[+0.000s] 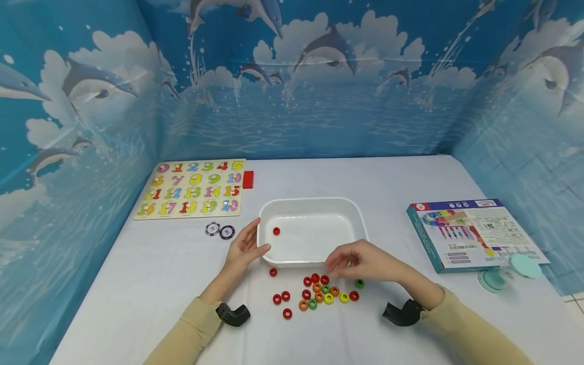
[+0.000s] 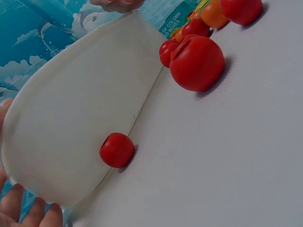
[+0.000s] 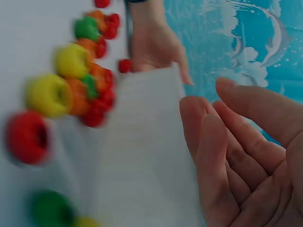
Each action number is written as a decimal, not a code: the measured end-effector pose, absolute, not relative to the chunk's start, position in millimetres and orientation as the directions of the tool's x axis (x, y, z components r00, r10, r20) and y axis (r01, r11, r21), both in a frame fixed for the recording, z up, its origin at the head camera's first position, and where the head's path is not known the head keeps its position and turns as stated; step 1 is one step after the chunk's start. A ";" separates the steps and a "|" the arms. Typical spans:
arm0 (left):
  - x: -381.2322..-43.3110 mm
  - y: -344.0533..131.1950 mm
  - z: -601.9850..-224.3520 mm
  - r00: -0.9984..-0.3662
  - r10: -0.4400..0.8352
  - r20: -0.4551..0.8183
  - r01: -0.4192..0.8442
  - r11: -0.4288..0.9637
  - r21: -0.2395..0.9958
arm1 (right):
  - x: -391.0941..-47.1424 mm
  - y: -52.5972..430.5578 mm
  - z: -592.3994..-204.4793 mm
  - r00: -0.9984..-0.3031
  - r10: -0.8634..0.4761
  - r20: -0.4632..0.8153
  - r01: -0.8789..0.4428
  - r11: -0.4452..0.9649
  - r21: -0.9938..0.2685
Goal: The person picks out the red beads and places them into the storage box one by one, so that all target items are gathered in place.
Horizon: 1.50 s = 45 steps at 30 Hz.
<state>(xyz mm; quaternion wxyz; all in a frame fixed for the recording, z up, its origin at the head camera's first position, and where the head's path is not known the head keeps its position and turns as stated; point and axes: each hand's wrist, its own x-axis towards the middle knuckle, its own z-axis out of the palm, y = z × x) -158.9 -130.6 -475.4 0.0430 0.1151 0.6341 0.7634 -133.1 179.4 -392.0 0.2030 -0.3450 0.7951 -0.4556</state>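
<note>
A blue dolphin-print curtain [image 1: 301,116] fills the upper half and both sides of the head view. Below it spreads a white tablecloth [image 1: 150,304]. The boxed game [image 1: 474,234] lies at the right of the frame. In the centre sits the white rectangular tray [image 1: 315,230], and at the upper left lies a wooden number puzzle board [image 1: 189,190]. The right hand [image 1: 360,261] is at the tray's lower right corner, fingers loosely curled, a modest gap between thumb and fingertips; whether it touches the rim I cannot tell. The left hand [image 1: 244,248] holds the tray's left end, its thumb and fingers spread around the lower left corner. A clear container [image 1: 495,280] with mint green parts stands at lower right, near the box's front edge. Two poker chips [image 1: 220,231] lie left of the tray. Smallest are the ring-shaped beads: a red, orange, yellow and green cluster [image 1: 319,294] at lower centre, a few loose red ones to its left, a green bead [image 1: 359,283] beside the right hand, and one red bead [image 1: 276,231] inside the tray, toward its left end.
</note>
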 end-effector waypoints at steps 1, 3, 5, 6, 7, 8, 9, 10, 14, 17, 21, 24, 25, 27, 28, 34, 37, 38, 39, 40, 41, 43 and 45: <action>-159.2 -130.8 -475.7 -0.970 0.211 0.121 0.080 -0.190 0.978 | -128.8 180.1 -397.9 -0.696 -0.718 -0.002 -0.352 0.344 -0.871; -159.9 -131.1 -476.1 -0.970 0.210 0.120 0.080 -0.190 0.978 | -121.7 181.3 -408.5 -0.728 -0.685 0.022 -0.344 0.337 -0.877; -160.4 -131.1 -476.7 -0.970 0.209 0.122 0.082 -0.190 0.978 | -116.7 182.2 -418.9 -0.756 -0.652 0.050 -0.348 0.336 -0.875; -160.6 -131.1 -476.9 -0.970 0.209 0.126 0.086 -0.190 0.978 | -114.8 182.4 -423.7 -0.770 -0.635 0.060 -0.349 0.341 -0.873; -160.8 -130.9 -477.1 -0.970 0.209 0.128 0.088 -0.190 0.978 | -113.5 182.4 -429.2 -0.776 -0.626 0.075 -0.357 0.339 -0.870; -161.1 -130.8 -477.4 -0.969 0.209 0.131 0.091 -0.191 0.977 | -112.1 182.5 -433.7 -0.785 -0.614 0.081 -0.357 0.342 -0.869; -161.3 -130.6 -477.6 -0.969 0.208 0.133 0.093 -0.191 0.977 | -111.2 182.1 -438.4 -0.792 -0.604 0.086 -0.357 0.344 -0.868; -161.5 -130.5 -477.9 -0.969 0.209 0.134 0.094 -0.190 0.977 | -110.6 181.6 -442.8 -0.797 -0.596 0.100 -0.370 0.349 -0.861; -161.2 -130.1 -476.5 -0.969 0.211 0.130 0.091 -0.183 0.979 | -107.5 175.6 -445.2 -0.820 -0.548 0.166 -0.421 0.381 -0.823; -161.2 -130.0 -475.9 -0.970 0.212 0.121 0.084 -0.174 0.981 | -108.4 173.5 -447.5 -0.825 -0.522 0.216 -0.467 0.415 -0.781; -162.0 -129.9 -477.5 -0.971 0.205 0.120 0.087 -0.165 0.982 | -114.2 177.0 -460.9 -0.816 -0.528 0.235 -0.494 0.425 -0.759; -162.7 -129.6 -478.4 -0.972 0.201 0.124 0.091 -0.163 0.982 | -116.7 178.5 -464.8 -0.806 -0.545 0.232 -0.507 0.432 -0.746; -163.0 -129.5 -478.5 -0.972 0.199 0.123 0.092 -0.160 0.983 | -117.0 178.5 -464.9 -0.802 -0.551 0.228 -0.510 0.435 -0.742; -163.4 -129.5 -479.2 -0.972 0.198 0.126 0.094 -0.159 0.983 | -117.2 178.2 -464.6 -0.797 -0.563 0.220 -0.517 0.445 -0.731; -163.6 -129.5 -479.5 -0.972 0.198 0.127 0.096 -0.159 0.983 | -117.1 178.0 -464.4 -0.795 -0.566 0.217 -0.520 0.452 -0.725; -163.0 -129.4 -480.3 -0.968 0.201 0.151 0.121 -0.155 0.980 | -116.4 175.8 -463.6 -0.786 -0.582 0.208 -0.553 0.512 -0.658; -163.0 -129.5 -480.4 -0.967 0.204 0.152 0.121 -0.156 0.980 | -116.3 175.0 -463.7 -0.786 -0.580 0.213 -0.564 0.532 -0.632; -163.0 -129.5 -480.2 -0.967 0.205 0.150 0.120 -0.154 0.981 | -116.3 174.9 -463.8 -0.789 -0.577 0.214 -0.563 0.537 -0.628; -163.1 -129.7 -480.2 -0.967 0.207 0.151 0.120 -0.155 0.981 | -116.4 174.7 -464.1 -0.790 -0.575 0.215 -0.563 0.540 -0.626; -163.1 -129.8 -479.9 -0.967 0.208 0.149 0.118 -0.154 0.981 | -116.6 174.5 -464.3 -0.789 -0.575 0.218 -0.566 0.540 -0.623; -163.1 -129.9 -479.6 -0.967 0.207 0.146 0.115 -0.153 0.982 | -116.7 174.3 -464.5 -0.788 -0.575 0.219 -0.567 0.541 -0.622; -162.7 -129.9 -478.5 -0.968 0.206 0.143 0.113 -0.151 0.982 | -116.8 174.1 -464.5 -0.787 -0.576 0.222 -0.570 0.540 -0.619; -162.5 -129.8 -477.8 -0.968 0.206 0.144 0.113 -0.153 0.982 | -116.8 173.8 -463.8 -0.785 -0.579 0.219 -0.569 0.536 -0.623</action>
